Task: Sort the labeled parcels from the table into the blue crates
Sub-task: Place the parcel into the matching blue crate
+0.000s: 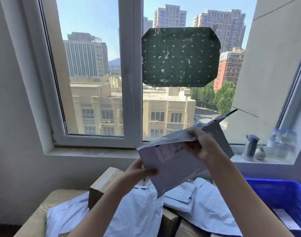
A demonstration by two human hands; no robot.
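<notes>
Currently, I hold 1 grey poly-mailer parcel in the air with 2 hands, its label facing me. My left hand pinches the parcel's 8 o'clock edge, thumb on the front face and the other fingers hidden behind. My right hand grips the 1 o'clock edge, fingers curled over the top fold. The parcel hangs above the pile of white mailers and cardboard boxes on the table, at 6 o'clock. The blue crate stands at 4 o'clock, well apart from the parcel.

Risk 1: the film looks slick and limp. Releasing 1 hand early may let the parcel sag and slip back into the pile.
Risk 2: the label print is small and backlit by the window. A misread sends the parcel to the wrong crate.
Risk 3: only 1 crate is in view, so I cannot tell where the others stand.
</notes>
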